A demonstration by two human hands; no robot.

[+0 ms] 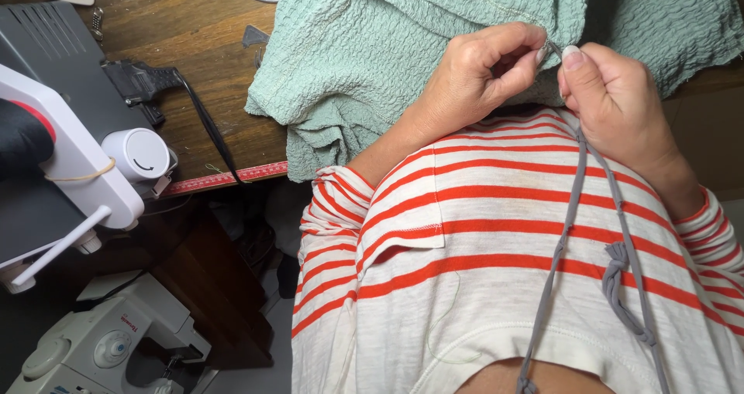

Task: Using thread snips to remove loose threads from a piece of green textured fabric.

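Head view, looking down the person's front. The left hand (480,72) and right hand (612,92) met at the upper right of the frame, at the lower edge of a crinkled mint-green fabric (403,45) that spread across the upper centre and hung over the edge of the wooden table (194,30). Both hands were narrowly closed in a pinch: left thumb and forefinger pressed together on the hem, right thumb and fingers gripping the same spot just beside them, fingertips nearly touching. A small pale object showed between the two pinches; its kind could not be told. A grey cord (573,208) ran from beneath the right hand down across the red-and-white striped shirt (480,270), with a knotted bunch at the lower right. At the left edge stood a white sewing machine (85,169) with a round dial; a second, pale machine (101,347) sat at the lower left. A red measuring tape (225,178) lay along the table's front edge, and a black cable (205,127) crossed it.
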